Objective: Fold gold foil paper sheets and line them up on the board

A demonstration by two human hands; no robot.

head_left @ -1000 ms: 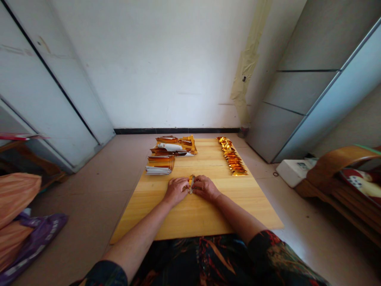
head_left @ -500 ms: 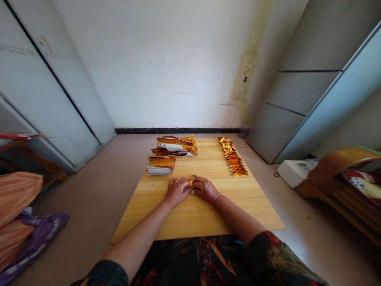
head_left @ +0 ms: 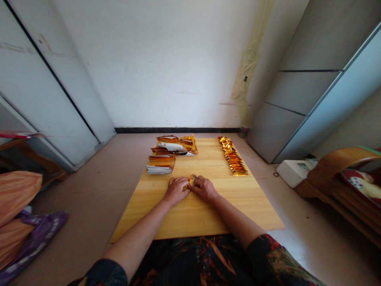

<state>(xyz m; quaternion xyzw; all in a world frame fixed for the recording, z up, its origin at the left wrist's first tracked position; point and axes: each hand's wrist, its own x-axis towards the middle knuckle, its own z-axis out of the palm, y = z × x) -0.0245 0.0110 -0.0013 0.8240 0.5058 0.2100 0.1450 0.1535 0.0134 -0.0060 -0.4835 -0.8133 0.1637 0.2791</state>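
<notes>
Between my hands, low over the wooden board, is a small gold and silver foil sheet (head_left: 192, 180), mostly covered by my fingers. My left hand (head_left: 177, 189) pinches its left side with bent fingers. From the other side my right hand (head_left: 204, 188) closes on its right edge, fingertips almost meeting those of the left. To the far left lie stacks of flat gold foil sheets (head_left: 162, 160) with pale undersides, and behind them more loose sheets (head_left: 174, 146). Along the right edge runs a row of folded shiny gold foil pieces (head_left: 233, 159).
The wooden board (head_left: 196, 218) lies in front of me. A white wall (head_left: 166, 71) is behind it. A grey fridge (head_left: 285, 95) stands right, near a white box (head_left: 293, 173) and a wooden seat (head_left: 336, 171). Orange and purple bags (head_left: 38, 234) are at the left.
My right hand's fingers have shifted slightly on the foil sheet, and its lower grey end no longer shows beneath them. My left hand stays almost in place.
</notes>
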